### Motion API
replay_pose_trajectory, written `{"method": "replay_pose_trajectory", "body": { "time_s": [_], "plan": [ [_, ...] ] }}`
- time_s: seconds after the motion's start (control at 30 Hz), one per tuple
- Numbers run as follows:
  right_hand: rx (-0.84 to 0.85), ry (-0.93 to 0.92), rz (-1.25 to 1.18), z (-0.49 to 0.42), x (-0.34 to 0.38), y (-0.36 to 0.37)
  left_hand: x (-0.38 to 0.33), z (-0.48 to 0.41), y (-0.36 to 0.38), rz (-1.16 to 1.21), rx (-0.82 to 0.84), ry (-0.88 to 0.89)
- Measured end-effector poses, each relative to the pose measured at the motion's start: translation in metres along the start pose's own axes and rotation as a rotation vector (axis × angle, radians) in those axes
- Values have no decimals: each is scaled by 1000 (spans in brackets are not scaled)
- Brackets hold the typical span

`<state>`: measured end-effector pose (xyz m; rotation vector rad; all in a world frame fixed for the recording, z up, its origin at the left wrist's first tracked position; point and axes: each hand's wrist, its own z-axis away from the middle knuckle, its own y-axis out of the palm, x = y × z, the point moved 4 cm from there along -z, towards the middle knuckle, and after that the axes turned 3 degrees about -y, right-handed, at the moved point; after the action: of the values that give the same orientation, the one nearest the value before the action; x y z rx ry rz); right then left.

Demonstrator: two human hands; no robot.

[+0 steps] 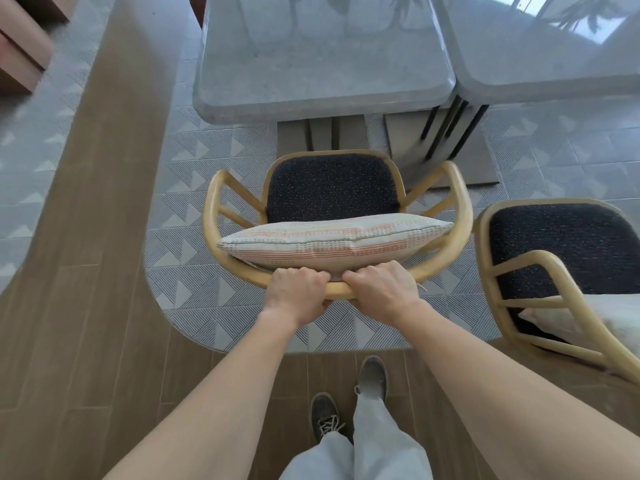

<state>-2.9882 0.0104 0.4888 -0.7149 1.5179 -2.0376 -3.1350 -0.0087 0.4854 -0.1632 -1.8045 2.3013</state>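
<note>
A wooden armchair (211, 202) with a dark speckled seat stands on patterned tiles, facing a grey stone table (322, 98). A striped cushion (332, 240) leans against the inside of its curved backrest. My left hand (298, 294) and my right hand (382, 289) grip the top rail of the backrest side by side, fingers curled over it. The seat's front edge lies close to the table's near edge, just short of it.
A second matching chair (554, 258) with a pale cushion stands close on the right. A second grey table (554, 64) adjoins the first, with black metal legs (450, 129) beneath. Wooden flooring (104, 237) runs along the left and under my feet (346, 400).
</note>
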Motion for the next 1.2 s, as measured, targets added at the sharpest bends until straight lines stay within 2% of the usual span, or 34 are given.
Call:
{"method": "replay_pose_trajectory", "body": {
  "time_s": [0.53, 0.63, 0.7, 0.73, 0.8, 0.9, 0.97, 1.07, 1.2],
  "plan": [
    [-21, 31, -3, -3, 4, -4, 12, 4, -1, 68, 12, -51],
    [-66, 27, -149, 3, 1, -11, 23, 9, -12, 342, 93, -24],
    [-74, 52, -449, 8, -3, -25, 34, 15, -25, 656, 142, -57],
    [-95, 75, -595, 13, -6, -34, 37, 18, -35, 787, 110, -71],
    [-218, 143, -789, 23, -11, -54, 43, 23, -59, 975, -51, -120],
    [-532, 248, -1024, 43, -15, -93, 39, 32, -102, 1353, -364, -203],
    [-752, 255, -1186, 66, -13, -127, 27, 42, -129, 1585, -506, -207],
    [-991, 199, -1267, 122, -8, -174, -9, 65, -171, 1711, -603, -106],
    [-1124, 145, -1246, 216, -14, -214, -78, 97, -224, 1734, -618, 89]
  ]
}}
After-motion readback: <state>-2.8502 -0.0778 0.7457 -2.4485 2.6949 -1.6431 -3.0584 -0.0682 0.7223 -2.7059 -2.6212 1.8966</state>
